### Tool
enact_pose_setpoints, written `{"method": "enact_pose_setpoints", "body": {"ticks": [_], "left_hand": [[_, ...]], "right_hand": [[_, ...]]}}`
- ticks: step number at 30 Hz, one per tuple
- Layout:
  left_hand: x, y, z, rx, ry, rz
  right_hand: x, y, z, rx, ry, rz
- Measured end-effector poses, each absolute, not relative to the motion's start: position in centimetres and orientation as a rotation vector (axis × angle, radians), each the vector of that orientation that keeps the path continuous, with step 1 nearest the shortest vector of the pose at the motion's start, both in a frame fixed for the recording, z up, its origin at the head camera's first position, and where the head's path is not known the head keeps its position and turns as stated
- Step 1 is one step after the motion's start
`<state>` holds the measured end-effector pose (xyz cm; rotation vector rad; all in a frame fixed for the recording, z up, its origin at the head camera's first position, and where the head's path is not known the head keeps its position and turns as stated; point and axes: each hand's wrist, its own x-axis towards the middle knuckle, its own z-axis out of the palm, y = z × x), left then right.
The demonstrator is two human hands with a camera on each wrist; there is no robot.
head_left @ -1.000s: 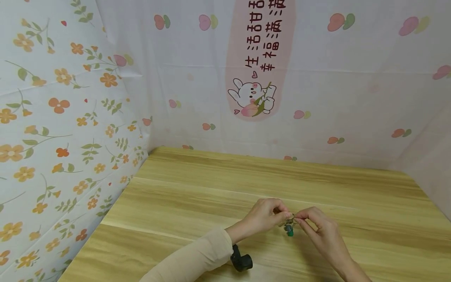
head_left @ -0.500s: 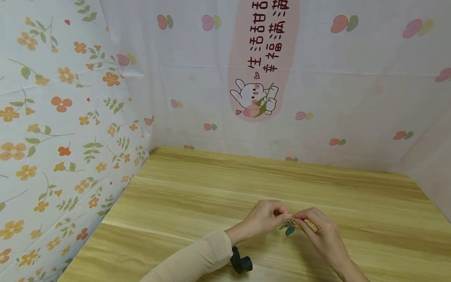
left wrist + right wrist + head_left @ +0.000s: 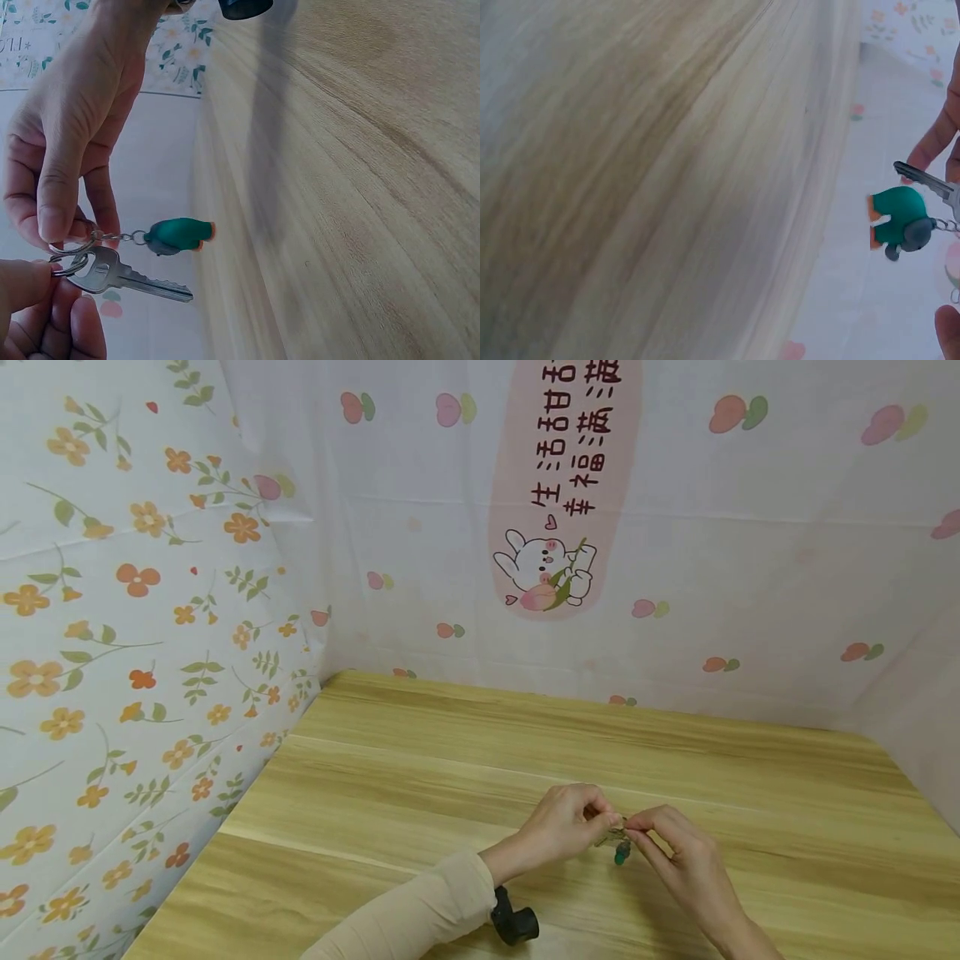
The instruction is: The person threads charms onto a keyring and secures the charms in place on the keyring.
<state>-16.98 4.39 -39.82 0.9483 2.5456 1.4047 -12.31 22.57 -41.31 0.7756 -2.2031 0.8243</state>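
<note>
Left hand point(image 3: 558, 827) and right hand point(image 3: 690, 856) pinch thin silvery metal rings point(image 3: 66, 272), the flat silver metal key point(image 3: 109, 271) and green-and-grey animal-shaped charm point(image 3: 180, 235) already attached, the handling apparently unfinished.

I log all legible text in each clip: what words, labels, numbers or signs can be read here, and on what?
"生活甜", on the pink patch of the back cloth; the next character is cut off at the top.
"幸福满", beside it; likewise, another character is cut off.
Marks at the left edge of the left wrist view: too blurred and cropped to read.
Key: no marking legible.
</note>
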Motion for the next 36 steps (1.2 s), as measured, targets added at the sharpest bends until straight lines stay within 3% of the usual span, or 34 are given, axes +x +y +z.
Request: {"method": "enact_pose_setpoints", "body": {"ticks": [21, 36], "left_hand": [[-16.5, 4.6, -39.9, 0.934, 2.599, 1.365], [-15.9, 4.8, -39.9, 0.921, 2.672, 1.411]], "right_hand": [[-12.4, 22.5, -41.0, 0.774, -2.234, 0.81], [-11.9, 21.5, -41.0, 0.49, -2.447, 1.354]]}}
